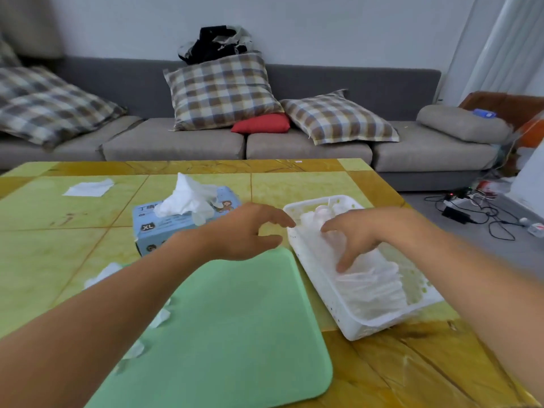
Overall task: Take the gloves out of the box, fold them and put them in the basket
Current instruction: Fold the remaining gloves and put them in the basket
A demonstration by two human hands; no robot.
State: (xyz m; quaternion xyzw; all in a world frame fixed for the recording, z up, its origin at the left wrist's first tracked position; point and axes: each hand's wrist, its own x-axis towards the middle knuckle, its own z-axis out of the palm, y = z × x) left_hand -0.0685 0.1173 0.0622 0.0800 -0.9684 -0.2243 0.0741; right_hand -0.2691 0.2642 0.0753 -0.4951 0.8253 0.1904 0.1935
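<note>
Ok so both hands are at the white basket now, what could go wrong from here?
The basket sits near the table's right edge, so the right hand pressing the folded gloves down could nudge it toward that edge. The left hand hovers by the rim, not steadying it. Loose gloves bulging from the box could spill out on the next pull.

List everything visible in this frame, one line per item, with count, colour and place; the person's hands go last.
Cardboard glove box: one, light blue, table centre, white glove sticking out.
Plastic basket: one, white, right of mat, holding folded translucent gloves.
Foam mat: one, green, table front.
Tissue sheet: one, white, table far left.
Checked cushions: three, brown-blue, grey sofa.
Red cushion: one, sofa.
Cables: black, floor right.
Left hand: open, beside basket.
Right hand: open, fingers on gloves.
</note>
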